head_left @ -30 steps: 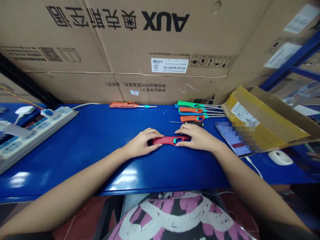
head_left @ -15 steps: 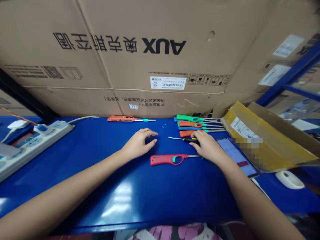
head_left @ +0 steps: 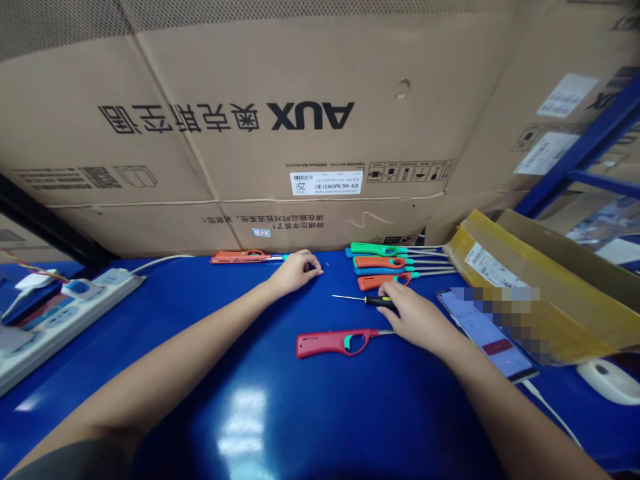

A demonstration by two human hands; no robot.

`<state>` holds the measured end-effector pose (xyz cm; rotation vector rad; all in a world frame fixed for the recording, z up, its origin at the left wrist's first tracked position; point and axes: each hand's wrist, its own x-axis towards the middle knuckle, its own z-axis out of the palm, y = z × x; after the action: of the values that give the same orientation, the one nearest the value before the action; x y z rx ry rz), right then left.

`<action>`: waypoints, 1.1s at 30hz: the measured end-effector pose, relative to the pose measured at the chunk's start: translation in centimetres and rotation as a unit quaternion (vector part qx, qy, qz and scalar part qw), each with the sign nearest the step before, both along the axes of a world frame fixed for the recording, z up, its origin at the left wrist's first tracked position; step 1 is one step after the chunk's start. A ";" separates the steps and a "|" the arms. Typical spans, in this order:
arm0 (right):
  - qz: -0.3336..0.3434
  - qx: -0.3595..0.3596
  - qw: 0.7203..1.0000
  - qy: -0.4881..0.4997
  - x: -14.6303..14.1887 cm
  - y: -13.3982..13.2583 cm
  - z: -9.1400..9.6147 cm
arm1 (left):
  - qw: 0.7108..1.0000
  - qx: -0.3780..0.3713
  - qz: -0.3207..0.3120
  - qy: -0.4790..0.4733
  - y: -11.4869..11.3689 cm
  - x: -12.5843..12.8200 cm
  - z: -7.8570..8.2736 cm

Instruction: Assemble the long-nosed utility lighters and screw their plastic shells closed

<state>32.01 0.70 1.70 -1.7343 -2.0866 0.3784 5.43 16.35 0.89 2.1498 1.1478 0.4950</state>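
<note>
On the blue table (head_left: pixel 250 413), right hand (head_left: pixel 417 319) fingers grip a thin black-handled screwdriver (head_left: pixel 375 301); left hand (head_left: pixel 295 270) fingers curled, hold unclear.

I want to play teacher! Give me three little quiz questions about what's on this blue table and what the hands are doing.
1. True or false: the left hand holds the red lighter.
2. Which tool lies under the fingers of the right hand? A scissors, B the thin screwdriver, C a hammer.
3. Fill the gap: the phone lies to the ___ of the right hand.
Key: 1 false, the red lighter lies flat on the blue table, far from the left hand; 2 B; 3 right.
</note>
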 end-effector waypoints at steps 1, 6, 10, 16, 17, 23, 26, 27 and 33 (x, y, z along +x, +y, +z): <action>-0.002 -0.001 1.000 0.017 0.0 0.0 0.1 | 1.000 -0.023 0.009 -0.015 -0.5 -0.1 0.0; -0.029 0.012 0.988 0.153 -1.0 -0.1 0.5 | 0.979 -0.153 0.068 -0.121 -6.1 -2.2 0.8; -0.064 0.044 0.955 0.286 -2.9 -0.4 1.8 | 0.947 -0.227 0.092 -0.207 -11.5 -4.4 1.9; -0.109 -0.025 0.812 0.572 -6.4 -0.6 3.6 | 0.923 -0.222 0.135 -0.283 -14.2 -5.0 1.7; -0.115 -0.033 0.790 0.602 -6.9 -0.6 3.5 | 0.923 -0.216 0.139 -0.288 -14.3 -4.9 1.6; -0.161 -0.020 0.750 0.642 -8.3 -0.4 1.4 | 0.922 -0.195 0.142 -0.303 -15.3 -4.5 1.5; -0.186 -0.002 0.727 0.661 -8.7 -0.6 0.8 | 0.922 -0.193 0.143 -0.303 -15.6 -4.3 1.3; -0.187 0.007 0.726 0.662 -8.8 -0.6 0.7 | 0.923 -0.193 0.144 -0.301 -15.7 -4.2 1.1; -0.159 0.053 0.749 0.641 -8.9 -1.0 0.3 | 0.927 -0.199 0.148 -0.280 -15.8 -3.9 0.4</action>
<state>23.08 -0.35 2.00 -1.0897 -0.7610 0.9589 1.49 0.56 1.31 1.3646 1.1199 0.8617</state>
